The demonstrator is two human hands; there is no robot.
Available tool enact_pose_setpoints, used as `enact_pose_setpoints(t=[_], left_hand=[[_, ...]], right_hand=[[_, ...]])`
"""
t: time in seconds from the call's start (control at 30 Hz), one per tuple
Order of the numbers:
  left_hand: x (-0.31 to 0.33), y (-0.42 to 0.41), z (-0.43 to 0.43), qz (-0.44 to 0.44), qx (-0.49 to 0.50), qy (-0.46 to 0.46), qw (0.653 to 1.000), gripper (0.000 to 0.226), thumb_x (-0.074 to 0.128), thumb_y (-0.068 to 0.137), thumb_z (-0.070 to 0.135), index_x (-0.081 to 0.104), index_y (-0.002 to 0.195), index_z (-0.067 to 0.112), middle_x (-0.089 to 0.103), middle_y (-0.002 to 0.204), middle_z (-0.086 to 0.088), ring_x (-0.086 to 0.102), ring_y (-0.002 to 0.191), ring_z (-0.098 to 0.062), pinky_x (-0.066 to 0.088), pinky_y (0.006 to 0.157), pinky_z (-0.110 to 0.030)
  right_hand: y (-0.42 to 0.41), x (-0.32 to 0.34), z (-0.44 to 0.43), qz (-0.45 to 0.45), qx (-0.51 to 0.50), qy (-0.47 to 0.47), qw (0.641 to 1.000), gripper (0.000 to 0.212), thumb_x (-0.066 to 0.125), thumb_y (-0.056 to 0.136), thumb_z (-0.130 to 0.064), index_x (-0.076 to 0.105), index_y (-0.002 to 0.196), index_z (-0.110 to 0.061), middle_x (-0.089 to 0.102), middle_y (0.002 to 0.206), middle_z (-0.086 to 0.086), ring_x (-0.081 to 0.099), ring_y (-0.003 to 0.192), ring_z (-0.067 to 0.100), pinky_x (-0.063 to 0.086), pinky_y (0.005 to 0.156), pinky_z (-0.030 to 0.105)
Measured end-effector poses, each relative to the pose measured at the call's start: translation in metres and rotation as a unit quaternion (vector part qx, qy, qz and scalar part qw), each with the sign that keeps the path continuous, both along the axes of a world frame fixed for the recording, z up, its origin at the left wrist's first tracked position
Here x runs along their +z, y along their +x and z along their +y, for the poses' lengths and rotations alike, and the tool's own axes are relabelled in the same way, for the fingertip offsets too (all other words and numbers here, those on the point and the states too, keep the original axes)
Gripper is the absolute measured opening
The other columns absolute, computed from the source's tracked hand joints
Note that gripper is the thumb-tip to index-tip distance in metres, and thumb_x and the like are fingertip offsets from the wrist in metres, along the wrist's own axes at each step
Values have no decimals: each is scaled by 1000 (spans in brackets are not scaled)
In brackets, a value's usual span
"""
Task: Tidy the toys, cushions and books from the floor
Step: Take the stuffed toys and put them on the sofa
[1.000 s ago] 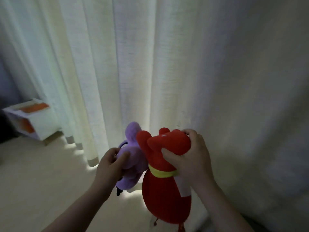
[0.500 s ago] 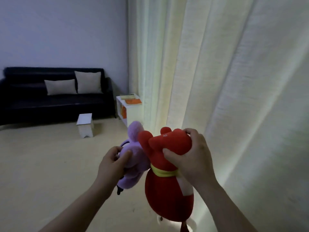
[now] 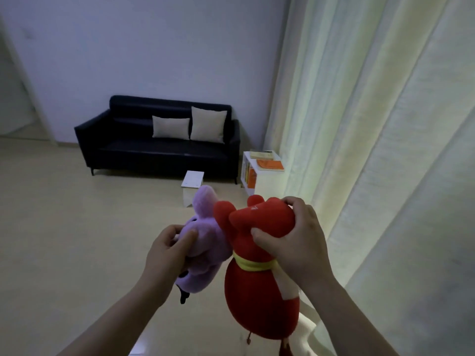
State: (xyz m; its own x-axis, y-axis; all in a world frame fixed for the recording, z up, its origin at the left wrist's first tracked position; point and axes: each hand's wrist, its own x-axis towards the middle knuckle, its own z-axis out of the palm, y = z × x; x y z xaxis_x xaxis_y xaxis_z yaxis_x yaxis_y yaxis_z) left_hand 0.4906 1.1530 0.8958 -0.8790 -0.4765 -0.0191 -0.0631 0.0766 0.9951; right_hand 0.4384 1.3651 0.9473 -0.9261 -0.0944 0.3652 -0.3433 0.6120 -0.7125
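Note:
My left hand (image 3: 168,249) grips a purple plush toy (image 3: 203,242) by its upper body, and the toy hangs in the air in front of me. Beside it, my right hand (image 3: 295,242) squeezes the top of a red plush toy (image 3: 259,299) with a yellow band; its body dangles below my fist. The two toys touch each other. Two beige cushions (image 3: 190,125) lean on the back of a dark sofa (image 3: 128,147). Books (image 3: 270,164) lie on a low white shelf unit (image 3: 259,186) to the sofa's right.
A small white stool (image 3: 192,182) stands on the floor in front of the sofa. Pale curtains (image 3: 372,150) fill the right side from ceiling to floor. Bare beige floor (image 3: 64,240) stretches to the left, with a doorway opening at far left.
The view has swung left from the curtains to the room, bringing the sofa, stool and shelf unit into sight. Both hands keep the same hold on the toys.

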Motion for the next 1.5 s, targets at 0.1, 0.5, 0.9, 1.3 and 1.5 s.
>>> enact_pose_setpoints(t=[0.1,0.5,0.9,1.3,1.5], left_hand=[[3,-35,-49,-9,13,18,1000,55,61,55,59,65,91,17,70,85,-16,68,83,-37,56,72,-58],[21,-175,-205,-13,35,19,999,44,62,63,52,65,93,21,72,84,-11,70,81,-32,57,73,-57],[19,-345,-329,-22,79,11,997,26,66,80,43,65,94,21,72,87,-12,71,80,-29,59,72,-53],[14,-469,-483,-13,109,94,990,59,67,52,52,64,98,14,71,94,-15,70,88,-32,57,82,-52],[8,-521,-606,-39,105,66,992,49,65,55,56,66,93,24,71,92,-14,71,84,-32,57,78,-55]], right_hand=[[-44,0,-47,1,3,8,1000,76,72,53,-60,42,120,-37,46,109,-11,52,98,13,51,83,36],[-199,5,-199,3,37,6,999,77,76,57,-56,39,123,-38,46,116,-10,51,101,12,52,83,32],[-391,5,-330,-6,77,10,997,79,75,58,-59,36,124,-40,42,113,-12,48,100,10,46,77,27],[-528,7,-493,-11,121,25,992,77,78,61,-50,39,125,-35,39,112,-10,43,95,6,28,64,8],[-581,-2,-609,-20,112,20,993,76,77,61,-52,38,124,-37,37,109,-12,45,95,6,39,71,21]])
